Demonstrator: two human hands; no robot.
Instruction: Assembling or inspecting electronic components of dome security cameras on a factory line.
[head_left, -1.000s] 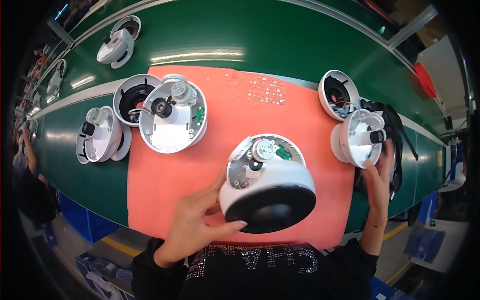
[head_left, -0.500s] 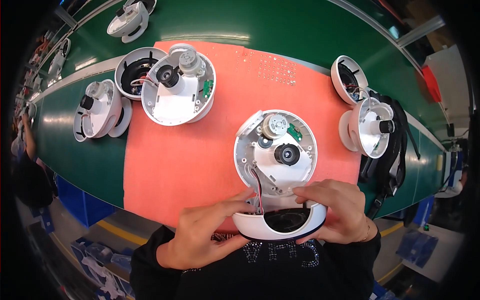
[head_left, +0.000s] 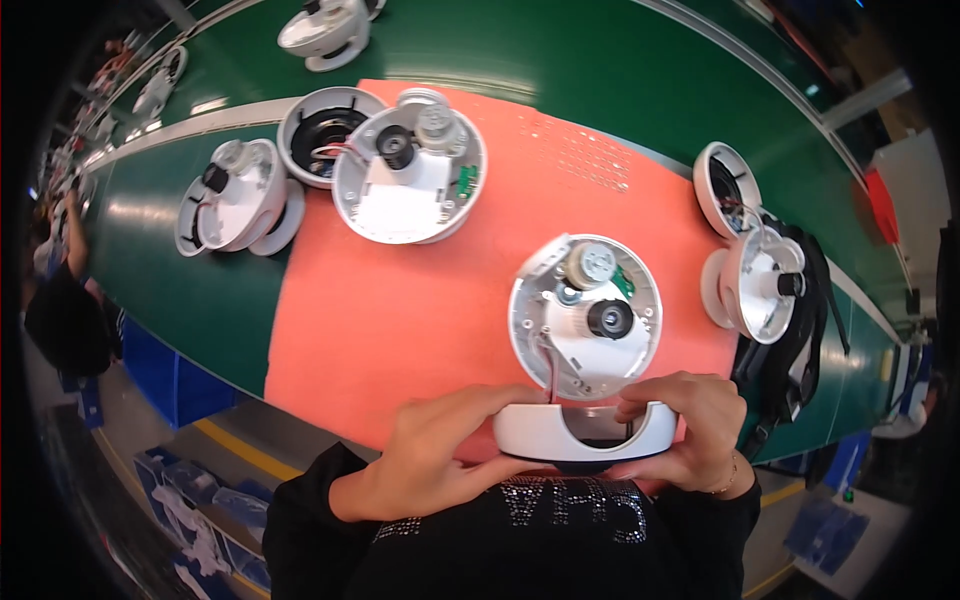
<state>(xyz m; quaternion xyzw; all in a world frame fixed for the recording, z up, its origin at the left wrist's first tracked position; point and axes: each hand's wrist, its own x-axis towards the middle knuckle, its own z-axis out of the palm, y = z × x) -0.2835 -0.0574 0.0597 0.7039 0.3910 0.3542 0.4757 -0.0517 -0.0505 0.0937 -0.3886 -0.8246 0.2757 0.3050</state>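
Near the mat's front edge, my left hand (head_left: pixel 445 450) and my right hand (head_left: pixel 697 425) grip the two ends of a curved white cover (head_left: pixel 530 432) with a U-shaped cutout and dark underside. My right fingers curl over its top rim. Just beyond it, on the orange mat (head_left: pixel 400 330), lies a round white housing (head_left: pixel 517 330). Inside it are a silver motor (head_left: pixel 592 265), a black lens barrel (head_left: pixel 610 319) and a green circuit board (head_left: pixel 625 282). Wires (head_left: pixel 553 375) run from this housing toward the cover; their far end is hidden.
A similar open housing (head_left: pixel 400 217) rests on the mat's far left, beside a black-lined cover (head_left: pixel 325 105). Another unit (head_left: pixel 235 200) stands on the green table to the left. At right are a unit (head_left: pixel 755 300) and a black strap bag (head_left: pixel 815 330). Small screws (head_left: pixel 590 165) dot the far mat.
The cover has tipped so its outer face turns more toward me and less of its dark inside shows. The whole view has shifted, moving the mat and housings rightward in the picture.
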